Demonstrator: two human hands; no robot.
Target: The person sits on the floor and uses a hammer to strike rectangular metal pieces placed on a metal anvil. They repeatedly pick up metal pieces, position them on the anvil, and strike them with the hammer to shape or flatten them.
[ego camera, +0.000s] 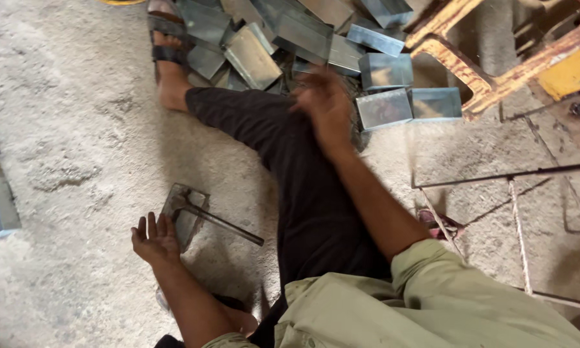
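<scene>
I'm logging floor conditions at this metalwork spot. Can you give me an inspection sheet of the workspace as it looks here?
Surface: rough, dusty concrete floor.
Job's things: bent sheet-metal piece with a hammer lying across it.
Clutter: heap of sheet-metal boxes by the outstretched leg.
Grippers: left hand open, palm up, beside the bent piece; right hand blurred, over the heap, grip unclear.
Cables: nothing seen.
Surroundings: rusty yellow frame, thin metal rods.
</scene>
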